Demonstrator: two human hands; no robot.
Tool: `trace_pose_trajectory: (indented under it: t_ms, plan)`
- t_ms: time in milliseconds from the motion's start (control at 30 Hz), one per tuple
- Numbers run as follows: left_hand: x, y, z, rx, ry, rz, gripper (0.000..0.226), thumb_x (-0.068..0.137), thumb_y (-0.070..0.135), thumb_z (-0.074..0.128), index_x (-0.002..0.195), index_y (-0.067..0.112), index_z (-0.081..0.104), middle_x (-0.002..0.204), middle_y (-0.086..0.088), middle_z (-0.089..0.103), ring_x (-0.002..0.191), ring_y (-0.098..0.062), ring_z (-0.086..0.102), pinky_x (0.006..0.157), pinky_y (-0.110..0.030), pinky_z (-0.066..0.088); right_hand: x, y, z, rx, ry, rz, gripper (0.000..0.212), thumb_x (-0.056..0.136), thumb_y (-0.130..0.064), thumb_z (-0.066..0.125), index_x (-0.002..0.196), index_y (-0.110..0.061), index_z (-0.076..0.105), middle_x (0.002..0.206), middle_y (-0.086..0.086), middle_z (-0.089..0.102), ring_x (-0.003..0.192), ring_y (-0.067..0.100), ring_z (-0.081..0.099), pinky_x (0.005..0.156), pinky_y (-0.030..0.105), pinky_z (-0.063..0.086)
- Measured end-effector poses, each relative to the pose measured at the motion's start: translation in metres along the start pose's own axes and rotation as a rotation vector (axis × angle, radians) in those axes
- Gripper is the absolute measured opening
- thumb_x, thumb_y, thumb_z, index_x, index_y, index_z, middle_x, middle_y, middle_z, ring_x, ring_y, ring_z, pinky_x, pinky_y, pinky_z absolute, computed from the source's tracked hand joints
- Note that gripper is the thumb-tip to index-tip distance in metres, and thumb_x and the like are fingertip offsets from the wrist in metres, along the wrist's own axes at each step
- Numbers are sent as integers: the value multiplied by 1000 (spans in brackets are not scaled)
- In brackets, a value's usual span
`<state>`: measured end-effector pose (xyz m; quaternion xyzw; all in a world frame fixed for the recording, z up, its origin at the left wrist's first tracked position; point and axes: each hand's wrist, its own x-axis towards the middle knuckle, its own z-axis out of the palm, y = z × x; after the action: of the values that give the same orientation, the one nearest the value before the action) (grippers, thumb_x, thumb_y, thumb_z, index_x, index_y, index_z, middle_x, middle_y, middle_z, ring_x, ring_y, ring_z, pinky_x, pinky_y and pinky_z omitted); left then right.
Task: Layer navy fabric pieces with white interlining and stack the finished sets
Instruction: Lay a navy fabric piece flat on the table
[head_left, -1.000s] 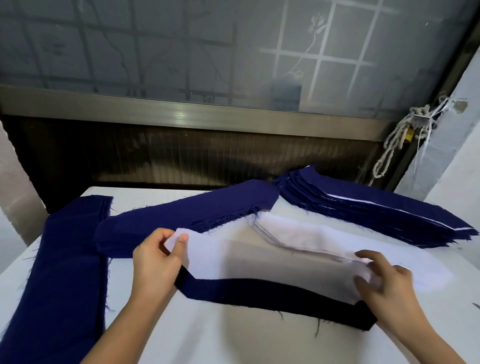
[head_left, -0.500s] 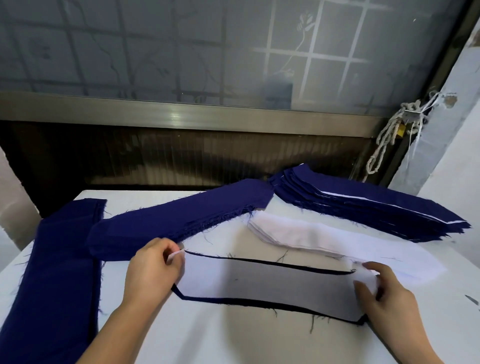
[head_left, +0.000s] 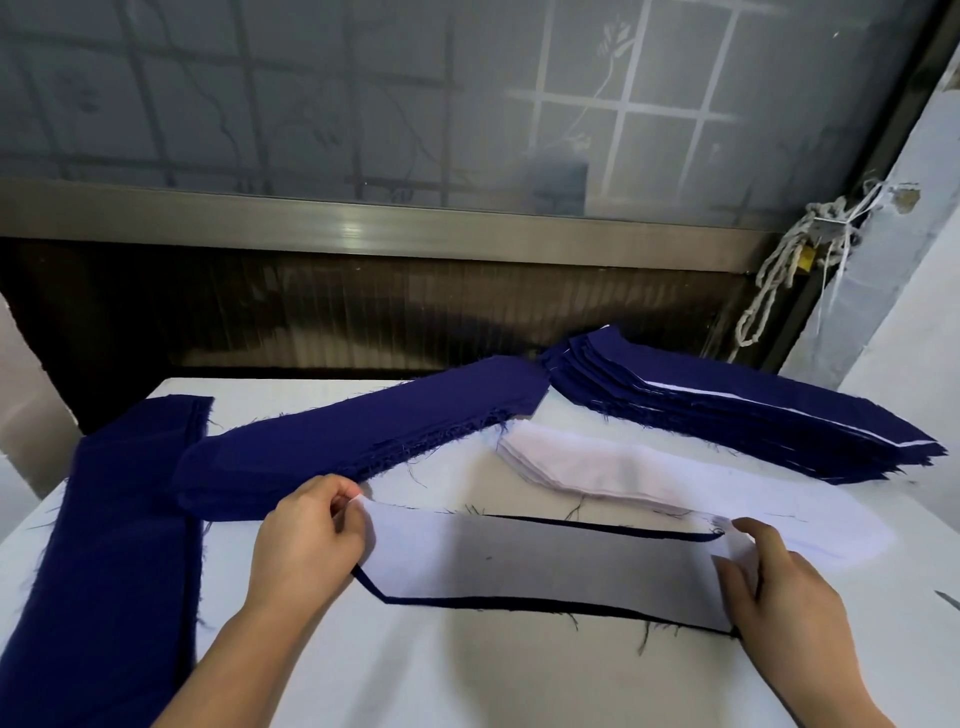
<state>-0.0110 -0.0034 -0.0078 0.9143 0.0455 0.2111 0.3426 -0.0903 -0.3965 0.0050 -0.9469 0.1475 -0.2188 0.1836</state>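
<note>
A white interlining piece (head_left: 540, 566) lies flat on a navy fabric piece (head_left: 519, 606) at the table's front; only thin navy edges show around it. My left hand (head_left: 306, 540) pinches the interlining's left corner. Over at the right end, my right hand (head_left: 779, 587) holds the interlining between thumb and fingers. Behind them sits a small pile of white interlining (head_left: 597, 462). A stack of finished navy sets (head_left: 753, 415) with white edges showing lies at the back right. A pile of plain navy pieces (head_left: 363, 431) stretches across the back left.
More navy fabric (head_left: 124, 545) runs down the table's left side. The white table (head_left: 467, 675) ends at a dark wall and a frosted window. A knotted white rope (head_left: 779, 275) hangs at the right by a pale pillar.
The interlining has come down from a raised, offset position onto the navy piece and now covers nearly all of it. Both hands stayed at its ends.
</note>
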Motion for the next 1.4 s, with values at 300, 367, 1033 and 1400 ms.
trace_pose_trajectory:
  t_ms: [300,367,1033,1400]
  plan:
    - [-1,-2,1,129,-32,85,14,87,22,67,82,34,61,69,18,59,63,0,54,53,-23,35,7,12,8,-44,43,36,32,91,-18,59,121,-11,54,80,8,66,80,34,57,62,37,42]
    - [-1,-2,1,138,-31,93,16,86,21,68,81,35,60,68,18,58,61,0,54,52,-21,34,8,12,9,-62,41,37,32,91,-17,59,122,-12,53,86,8,67,83,34,57,63,37,42]
    - [-2,0,-1,78,-37,126,25,84,18,71,87,38,56,81,20,52,64,0,55,53,-20,40,12,18,10,60,107,195,43,76,0,63,118,-6,58,103,15,55,92,38,51,75,42,45]
    - [-7,4,0,1,-101,234,39,83,19,75,91,48,48,66,14,53,80,-2,56,54,-12,36,73,-37,41,106,14,-205,19,91,1,54,105,-4,67,105,11,62,99,30,57,84,35,46]
